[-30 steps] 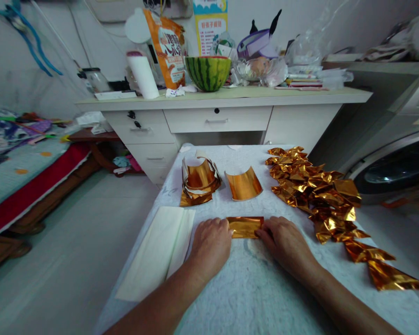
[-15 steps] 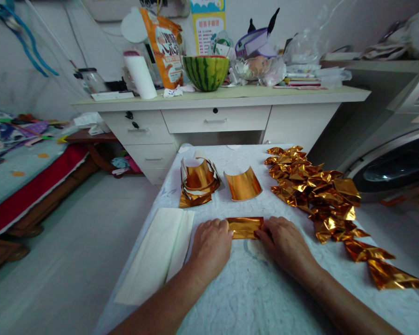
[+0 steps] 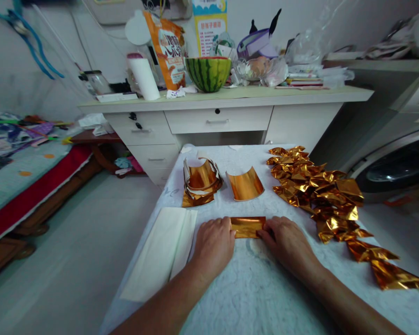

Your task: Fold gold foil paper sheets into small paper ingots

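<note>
A small rectangle of shiny gold foil paper (image 3: 247,227) lies low over the cloth-covered table, stretched between my hands. My left hand (image 3: 214,242) pinches its left end, fingers curled. At the right end, my right hand (image 3: 286,239) grips it between thumb and fingers. Just beyond, a curved gold sheet (image 3: 246,184) rests by itself. A bundle of curled gold sheets (image 3: 200,181) with pale edges sits to its left. Folded gold foil pieces (image 3: 310,186) are heaped along the right side. Beside my left forearm lies a stack of off-white paper (image 3: 157,256).
A white desk (image 3: 226,100) stands behind the table, bearing a halved watermelon (image 3: 208,74), an orange snack bag (image 3: 169,51) and a white roll (image 3: 144,77). A front-loading washing machine (image 3: 398,153) is at the right. A bed (image 3: 31,177) is at the left.
The view has shifted slightly, so everything appears a little further right. Both hands keep their hold on the foil, which looks slightly smoother now.
</note>
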A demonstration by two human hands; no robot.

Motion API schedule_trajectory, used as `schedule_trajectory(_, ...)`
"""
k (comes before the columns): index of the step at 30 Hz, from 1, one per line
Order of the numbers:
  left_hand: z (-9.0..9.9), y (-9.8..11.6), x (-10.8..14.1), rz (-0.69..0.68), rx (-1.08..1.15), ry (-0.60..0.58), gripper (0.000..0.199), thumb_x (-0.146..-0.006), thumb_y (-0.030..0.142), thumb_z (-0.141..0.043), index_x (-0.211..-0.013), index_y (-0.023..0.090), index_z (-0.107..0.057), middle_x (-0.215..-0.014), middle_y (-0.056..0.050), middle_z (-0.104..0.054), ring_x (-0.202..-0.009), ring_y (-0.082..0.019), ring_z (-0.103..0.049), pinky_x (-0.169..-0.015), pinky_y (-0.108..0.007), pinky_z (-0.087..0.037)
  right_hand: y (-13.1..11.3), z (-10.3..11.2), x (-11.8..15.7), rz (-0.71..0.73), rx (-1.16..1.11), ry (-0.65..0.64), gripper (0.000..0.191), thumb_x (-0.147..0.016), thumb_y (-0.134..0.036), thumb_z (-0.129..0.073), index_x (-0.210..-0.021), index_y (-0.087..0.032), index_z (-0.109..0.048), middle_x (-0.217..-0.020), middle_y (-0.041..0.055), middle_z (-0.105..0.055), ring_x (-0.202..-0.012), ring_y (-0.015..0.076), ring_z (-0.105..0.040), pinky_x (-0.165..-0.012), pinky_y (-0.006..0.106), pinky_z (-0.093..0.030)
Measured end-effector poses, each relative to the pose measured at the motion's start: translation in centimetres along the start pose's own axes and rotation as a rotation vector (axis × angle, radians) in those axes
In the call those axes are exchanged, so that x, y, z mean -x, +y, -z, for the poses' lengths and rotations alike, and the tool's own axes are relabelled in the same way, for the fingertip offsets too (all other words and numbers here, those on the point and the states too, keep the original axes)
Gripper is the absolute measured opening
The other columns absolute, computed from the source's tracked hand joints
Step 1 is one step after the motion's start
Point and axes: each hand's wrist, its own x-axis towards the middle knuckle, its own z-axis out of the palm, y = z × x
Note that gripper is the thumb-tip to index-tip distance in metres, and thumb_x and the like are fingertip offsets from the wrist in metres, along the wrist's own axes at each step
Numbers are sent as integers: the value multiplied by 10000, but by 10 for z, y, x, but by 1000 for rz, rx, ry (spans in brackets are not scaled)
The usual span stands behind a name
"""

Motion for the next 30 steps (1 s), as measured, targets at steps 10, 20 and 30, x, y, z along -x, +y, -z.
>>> schedule_trajectory(10, -5, -9, -3, -182, 191, 76, 199, -866, 74, -480, -883, 229, -603, -884, -12, -587, -878, -189, -533, -777, -307, -396, 4, -10, 3, -14, -107, 118, 100, -860, -227, -611, -796, -196, -542, -751, 26, -602, -717, 203, -551, -663, 306, -371)
schedule_trajectory(20, 0, -6, -5, -148, 246, 4, 176, -781, 66, -485, -816, 210, -581, -873, -12, -614, -888, -187, -548, -791, -315, -389, -12, -3, 7, 227, -75, 39, 190, -852, -73, -497, -857, -196, -642, -873, 47, -622, -822, 198, -521, -733, 317, -346)
schedule_trajectory(30, -5, 1, -4, -95, 151, 56, 72, -867, 240, -587, -820, 203, -547, -896, -15, -599, -893, -202, -528, -779, -336, -367, -29, -7, 0, 46, -2, 38, 106, -900, -269, -526, -841, -193, -572, -880, 50, -578, -825, 214, -515, -725, 328, -326)
